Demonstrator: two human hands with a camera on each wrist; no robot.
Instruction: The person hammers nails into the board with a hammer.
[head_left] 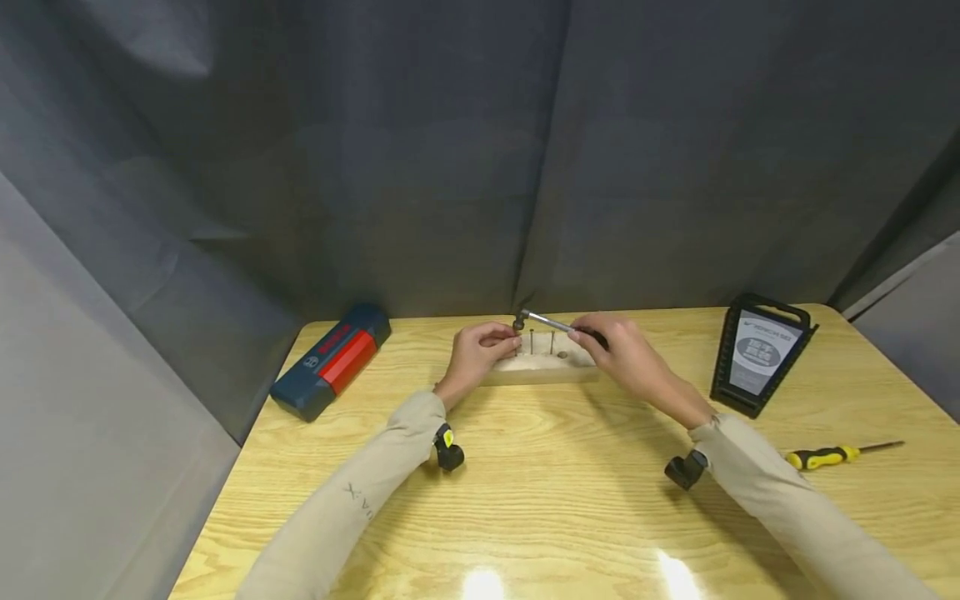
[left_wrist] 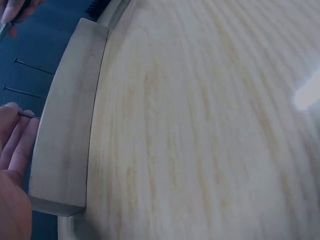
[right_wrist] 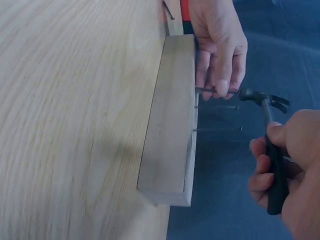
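Observation:
A pale wooden block lies near the table's far edge. Two nails stand in its top. At the block's left part, my left hand pinches a third nail upright between thumb and fingers, its point at the wood. My right hand grips a small claw hammer by its black handle. The hammer's striking face is right at the head of the pinched nail. In the left wrist view, fingers wrap close beside that nail.
A blue and red case lies at the left. On the right are a black tool holder with a grey label and a yellow-black screwdriver. Another nail lies beyond the block. A dark curtain hangs behind the table.

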